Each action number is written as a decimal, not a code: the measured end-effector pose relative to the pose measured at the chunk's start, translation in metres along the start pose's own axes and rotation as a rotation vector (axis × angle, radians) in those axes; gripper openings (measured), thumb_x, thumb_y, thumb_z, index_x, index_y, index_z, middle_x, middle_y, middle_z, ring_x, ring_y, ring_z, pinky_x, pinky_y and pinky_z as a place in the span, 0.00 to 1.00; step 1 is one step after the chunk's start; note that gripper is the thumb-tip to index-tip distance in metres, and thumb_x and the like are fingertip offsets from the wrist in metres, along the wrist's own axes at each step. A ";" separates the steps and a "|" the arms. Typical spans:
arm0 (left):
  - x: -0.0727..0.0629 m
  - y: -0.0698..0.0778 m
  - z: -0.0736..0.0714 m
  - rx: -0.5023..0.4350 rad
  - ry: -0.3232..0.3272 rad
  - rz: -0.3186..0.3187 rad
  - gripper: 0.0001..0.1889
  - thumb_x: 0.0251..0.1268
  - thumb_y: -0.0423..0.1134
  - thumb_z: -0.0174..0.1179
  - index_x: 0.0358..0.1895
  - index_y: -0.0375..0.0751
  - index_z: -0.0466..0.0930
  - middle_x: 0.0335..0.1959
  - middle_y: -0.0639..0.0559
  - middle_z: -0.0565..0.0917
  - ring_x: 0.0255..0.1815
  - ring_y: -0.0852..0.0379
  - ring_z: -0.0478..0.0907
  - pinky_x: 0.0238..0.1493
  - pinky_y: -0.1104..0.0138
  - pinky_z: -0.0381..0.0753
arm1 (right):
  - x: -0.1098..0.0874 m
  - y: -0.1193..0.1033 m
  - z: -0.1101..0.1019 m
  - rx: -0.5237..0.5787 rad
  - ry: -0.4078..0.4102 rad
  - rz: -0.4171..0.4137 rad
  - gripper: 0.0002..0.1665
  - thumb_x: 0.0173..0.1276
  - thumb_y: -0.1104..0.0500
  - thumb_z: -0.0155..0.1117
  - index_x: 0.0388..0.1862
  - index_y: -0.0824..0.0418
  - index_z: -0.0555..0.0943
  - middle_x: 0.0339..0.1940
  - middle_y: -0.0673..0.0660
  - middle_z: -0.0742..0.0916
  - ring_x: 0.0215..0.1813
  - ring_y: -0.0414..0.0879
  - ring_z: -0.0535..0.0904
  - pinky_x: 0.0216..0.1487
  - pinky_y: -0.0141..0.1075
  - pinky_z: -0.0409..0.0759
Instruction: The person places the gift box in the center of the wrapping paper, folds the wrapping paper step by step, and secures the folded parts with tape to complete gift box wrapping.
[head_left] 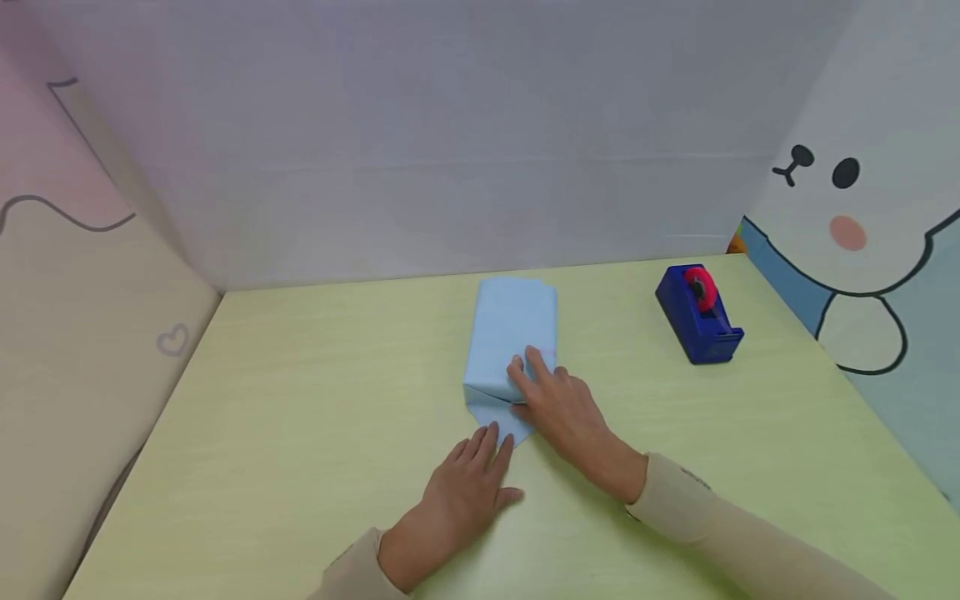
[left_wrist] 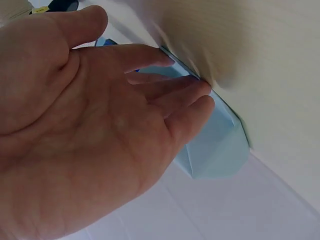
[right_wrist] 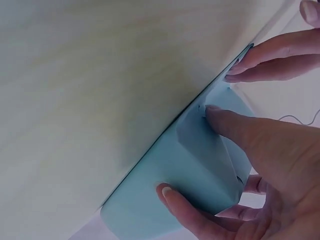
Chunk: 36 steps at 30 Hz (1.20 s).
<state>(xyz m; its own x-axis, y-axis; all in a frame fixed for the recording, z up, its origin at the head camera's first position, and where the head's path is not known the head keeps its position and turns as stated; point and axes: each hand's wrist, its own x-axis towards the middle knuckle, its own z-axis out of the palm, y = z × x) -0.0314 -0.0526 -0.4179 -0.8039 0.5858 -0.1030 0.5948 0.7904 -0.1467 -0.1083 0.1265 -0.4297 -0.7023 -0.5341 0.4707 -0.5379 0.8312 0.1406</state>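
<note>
Light-blue paper packet (head_left: 512,325) lies left of tape dispenser (head_left: 697,321). Left hand (head_left: 462,490), fingers straight, touches pointed flap (head_left: 491,410); right hand (head_left: 564,408), fingers spread, presses packet. Probably end-folding step; next move needs sharp crease.

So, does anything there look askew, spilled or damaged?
Nothing looks spilled or damaged. The near end of the blue paper narrows to a point, but the left hand and right hand touch it, probably folding. One oddity: an unidentifiable orange patch shows by the far right corner of the table, bright against the backdrop.
</note>
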 end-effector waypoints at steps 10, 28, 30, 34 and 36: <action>0.001 0.008 0.007 0.092 0.080 -0.031 0.39 0.72 0.72 0.46 0.73 0.48 0.74 0.71 0.44 0.74 0.72 0.49 0.71 0.69 0.64 0.71 | 0.000 0.001 0.000 -0.004 -0.012 -0.012 0.39 0.55 0.50 0.85 0.58 0.62 0.73 0.54 0.61 0.78 0.19 0.52 0.73 0.16 0.37 0.76; 0.029 -0.051 0.007 -0.386 0.297 0.143 0.07 0.72 0.24 0.59 0.48 0.28 0.74 0.41 0.41 0.74 0.40 0.48 0.73 0.42 0.60 0.79 | 0.000 0.002 0.000 -0.055 0.010 -0.034 0.36 0.57 0.51 0.84 0.56 0.62 0.74 0.51 0.61 0.77 0.17 0.49 0.67 0.13 0.35 0.70; 0.029 -0.051 0.009 -0.355 0.328 0.152 0.09 0.71 0.25 0.61 0.49 0.27 0.74 0.41 0.41 0.75 0.40 0.49 0.75 0.40 0.61 0.81 | 0.000 0.003 0.000 -0.061 0.013 -0.038 0.36 0.57 0.50 0.84 0.56 0.62 0.74 0.51 0.61 0.78 0.17 0.50 0.68 0.14 0.35 0.71; 0.029 -0.050 0.010 -0.213 0.405 0.212 0.11 0.63 0.26 0.68 0.46 0.32 0.78 0.39 0.44 0.77 0.37 0.51 0.76 0.34 0.66 0.79 | -0.001 0.004 0.000 -0.052 0.010 -0.044 0.36 0.57 0.50 0.84 0.56 0.61 0.74 0.52 0.62 0.78 0.18 0.51 0.69 0.15 0.36 0.72; 0.028 -0.049 0.008 -0.169 0.422 0.229 0.11 0.60 0.28 0.72 0.43 0.35 0.80 0.37 0.46 0.78 0.36 0.52 0.76 0.32 0.66 0.76 | -0.001 0.005 0.000 -0.042 0.004 -0.051 0.36 0.57 0.50 0.83 0.57 0.61 0.74 0.53 0.62 0.78 0.19 0.51 0.69 0.16 0.35 0.72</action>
<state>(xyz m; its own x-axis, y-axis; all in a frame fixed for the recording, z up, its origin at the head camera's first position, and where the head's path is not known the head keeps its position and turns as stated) -0.0828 -0.0760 -0.4220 -0.6014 0.7414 0.2977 0.7762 0.6305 -0.0024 -0.1097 0.1311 -0.4296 -0.6727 -0.5754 0.4652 -0.5529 0.8087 0.2007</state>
